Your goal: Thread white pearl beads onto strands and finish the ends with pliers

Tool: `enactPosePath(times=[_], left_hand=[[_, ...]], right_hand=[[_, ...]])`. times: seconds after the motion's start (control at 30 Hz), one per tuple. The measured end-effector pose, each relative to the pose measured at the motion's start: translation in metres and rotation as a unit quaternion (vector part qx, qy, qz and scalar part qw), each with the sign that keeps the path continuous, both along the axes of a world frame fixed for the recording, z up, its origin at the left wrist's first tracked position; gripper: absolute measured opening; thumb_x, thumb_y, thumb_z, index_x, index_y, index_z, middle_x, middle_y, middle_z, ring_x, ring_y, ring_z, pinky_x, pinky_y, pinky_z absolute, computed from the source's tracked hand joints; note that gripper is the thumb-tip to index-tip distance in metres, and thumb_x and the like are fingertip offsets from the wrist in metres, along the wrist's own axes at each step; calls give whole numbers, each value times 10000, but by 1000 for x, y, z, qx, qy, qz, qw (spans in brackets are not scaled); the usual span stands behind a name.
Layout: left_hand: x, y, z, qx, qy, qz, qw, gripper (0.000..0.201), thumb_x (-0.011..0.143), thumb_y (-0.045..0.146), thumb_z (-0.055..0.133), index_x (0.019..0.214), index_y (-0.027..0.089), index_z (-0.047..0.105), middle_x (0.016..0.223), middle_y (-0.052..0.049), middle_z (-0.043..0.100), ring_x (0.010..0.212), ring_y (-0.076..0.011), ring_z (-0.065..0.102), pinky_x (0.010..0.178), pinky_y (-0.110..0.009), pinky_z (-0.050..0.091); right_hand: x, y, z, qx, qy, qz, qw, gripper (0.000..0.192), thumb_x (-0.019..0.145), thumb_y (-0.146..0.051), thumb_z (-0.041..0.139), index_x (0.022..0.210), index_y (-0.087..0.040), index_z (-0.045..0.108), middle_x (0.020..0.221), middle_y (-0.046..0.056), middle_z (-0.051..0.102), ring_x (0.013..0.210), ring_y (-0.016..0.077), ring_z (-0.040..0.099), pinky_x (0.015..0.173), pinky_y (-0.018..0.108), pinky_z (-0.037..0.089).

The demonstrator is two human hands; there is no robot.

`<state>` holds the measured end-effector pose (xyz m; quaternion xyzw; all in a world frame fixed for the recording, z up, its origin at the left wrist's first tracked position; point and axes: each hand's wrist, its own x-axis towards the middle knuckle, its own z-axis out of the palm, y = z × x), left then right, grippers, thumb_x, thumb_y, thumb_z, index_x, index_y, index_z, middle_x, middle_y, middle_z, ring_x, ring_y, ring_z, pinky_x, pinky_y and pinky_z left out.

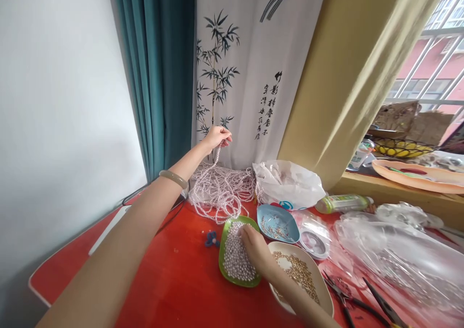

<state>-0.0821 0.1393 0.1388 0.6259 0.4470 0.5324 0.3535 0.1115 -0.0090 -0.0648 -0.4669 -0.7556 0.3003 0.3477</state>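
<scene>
Left hand (pixel 216 137) pinches the bead strand (pixel 217 160) taut far-left while right hand (pixel 256 247), fingers curled, picks pearls from the green dish (pixel 222 250); best to keep the strand taut.

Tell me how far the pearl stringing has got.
Done: a big pile of strung pearls lies on the red table. In hand: the left hand lifts the strand's end while the right hand rests in the green dish. Left: many loose pearls fill that dish.
</scene>
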Motion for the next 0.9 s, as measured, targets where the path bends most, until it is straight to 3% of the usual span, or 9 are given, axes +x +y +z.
enactPosePath(times=[0.2,0.4,0.6,0.73,0.9], left_hand=[[3,-5,22,42,9,-3,999,72,800,145,518,736,117,505,644,-18,591,459,-44,492,478,-169,392],[11,-16,45,89,2,-29,996,82,811,133,503,733,116,484,620,3,561,445,-25,465,461,-144,367],[17,-29,67,132,-5,-77,988,68,820,134,484,753,120,488,653,-4,561,481,-26,474,477,-156,364],[20,-38,79,150,2,-102,983,43,819,145,488,783,124,496,663,-1,563,499,-27,477,487,-158,362],[15,-46,85,160,6,-100,982,53,826,159,486,791,120,492,660,9,555,493,-19,468,496,-151,366]], right_hand=[[-1,-3,4,23,-26,37,999,152,778,-166,402,739,-189,546,822,61,572,805,189,529,734,300,387],[4,7,15,35,-28,30,999,203,783,-213,405,743,-167,599,806,63,607,780,184,554,717,291,396],[3,51,44,14,18,-67,998,271,776,-299,405,851,-143,614,869,68,629,798,186,559,720,274,395],[-12,93,59,14,24,-82,996,325,735,-296,472,995,-139,588,841,54,617,781,178,546,710,267,382],[-32,126,65,-50,33,-42,997,121,675,-242,558,601,-158,603,467,-25,500,512,117,487,548,224,354]])
